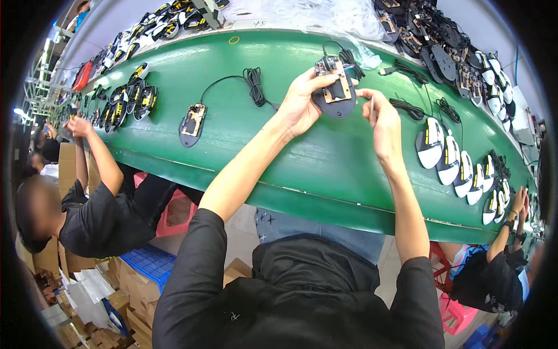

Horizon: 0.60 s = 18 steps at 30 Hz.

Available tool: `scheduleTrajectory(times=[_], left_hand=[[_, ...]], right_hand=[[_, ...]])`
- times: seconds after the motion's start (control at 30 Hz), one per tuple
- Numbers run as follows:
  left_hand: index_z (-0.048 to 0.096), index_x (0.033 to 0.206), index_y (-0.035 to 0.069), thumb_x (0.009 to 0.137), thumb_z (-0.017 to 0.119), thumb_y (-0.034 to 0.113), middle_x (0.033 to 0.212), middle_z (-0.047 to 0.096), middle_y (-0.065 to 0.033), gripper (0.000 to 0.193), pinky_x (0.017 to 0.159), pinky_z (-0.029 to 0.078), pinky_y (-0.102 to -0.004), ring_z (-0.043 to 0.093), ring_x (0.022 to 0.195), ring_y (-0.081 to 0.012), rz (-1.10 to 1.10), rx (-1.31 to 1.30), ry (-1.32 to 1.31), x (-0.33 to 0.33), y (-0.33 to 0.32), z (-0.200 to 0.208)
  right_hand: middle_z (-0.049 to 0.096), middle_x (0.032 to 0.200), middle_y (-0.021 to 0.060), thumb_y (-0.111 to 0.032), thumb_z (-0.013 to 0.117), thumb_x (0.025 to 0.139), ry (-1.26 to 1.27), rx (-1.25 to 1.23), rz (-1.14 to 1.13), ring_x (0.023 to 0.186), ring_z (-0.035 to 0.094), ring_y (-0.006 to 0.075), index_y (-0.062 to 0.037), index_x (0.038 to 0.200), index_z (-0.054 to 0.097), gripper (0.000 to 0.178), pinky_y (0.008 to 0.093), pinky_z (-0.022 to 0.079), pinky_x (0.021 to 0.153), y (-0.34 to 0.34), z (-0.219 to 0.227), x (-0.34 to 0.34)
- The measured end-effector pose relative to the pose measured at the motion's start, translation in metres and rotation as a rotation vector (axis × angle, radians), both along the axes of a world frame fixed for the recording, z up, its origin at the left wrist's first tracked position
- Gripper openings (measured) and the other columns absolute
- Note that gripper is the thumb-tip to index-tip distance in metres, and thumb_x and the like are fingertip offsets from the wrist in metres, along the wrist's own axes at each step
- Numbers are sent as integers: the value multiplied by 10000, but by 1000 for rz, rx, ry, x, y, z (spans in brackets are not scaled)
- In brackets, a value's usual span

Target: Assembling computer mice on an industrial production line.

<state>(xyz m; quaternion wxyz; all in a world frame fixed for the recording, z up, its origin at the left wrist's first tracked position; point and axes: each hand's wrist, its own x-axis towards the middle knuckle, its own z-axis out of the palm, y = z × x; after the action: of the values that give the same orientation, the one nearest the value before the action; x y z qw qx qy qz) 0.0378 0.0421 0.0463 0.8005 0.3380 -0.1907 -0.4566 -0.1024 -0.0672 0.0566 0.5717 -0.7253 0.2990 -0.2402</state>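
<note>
My left hand point(303, 100) grips the edge of an uncovered computer mouse base point(339, 109), its thumb lying over the circuit board point(332, 79). The base is black and rounded, and a black cable point(349, 57) lies coiled behind it. Close by on the right, my right hand point(381, 119) has its fingers bent, with the index fingertip at the base's edge. Something thin and pale shows between those fingers, too small to name. Another uncovered mouse base point(192, 126) lies to the left, its coiled cable point(254, 84) behind it.
White and black mouse shells point(430, 143) stand in rows at right. Dark shells with yellow marks point(142, 99) are grouped at left. Piled parts and clear plastic bags point(308, 14) line the far side of the green belt point(279, 166). Co-workers point(99, 215) sit on both sides.
</note>
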Motion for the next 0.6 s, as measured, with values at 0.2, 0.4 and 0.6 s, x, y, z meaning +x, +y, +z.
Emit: scheduleTrajectory(times=[0.2, 0.4, 0.6], left_hand=[[443, 1274, -2, 909, 574, 99, 1195, 584, -208, 401, 919, 546, -456, 625, 1066, -330, -51, -26, -12, 13, 12, 2], [415, 1329, 17, 917, 588, 94, 1223, 562, -160, 454, 886, 553, -501, 611, 1093, -297, 55, 42, -204, 12, 10, -5], [210, 1456, 114, 912, 617, 99, 1265, 524, -169, 680, 835, 576, -494, 620, 1061, -268, 118, 82, -240, -3, 11, -1]], right_hand=[[651, 783, 11, -180, 590, 942, -209, -30, 115, 662, 543, 79, -7, 983, 695, 207, 231, 445, 645, 0, -17, 6], [699, 894, 98, -66, 690, 855, -305, 313, 90, 776, 662, 130, 44, 1020, 680, 198, 232, 545, 671, -1, -3, 3], [671, 902, 110, -14, 683, 846, -311, 298, 120, 813, 682, 167, 59, 1021, 599, 208, 258, 581, 700, 3, -9, 9]])
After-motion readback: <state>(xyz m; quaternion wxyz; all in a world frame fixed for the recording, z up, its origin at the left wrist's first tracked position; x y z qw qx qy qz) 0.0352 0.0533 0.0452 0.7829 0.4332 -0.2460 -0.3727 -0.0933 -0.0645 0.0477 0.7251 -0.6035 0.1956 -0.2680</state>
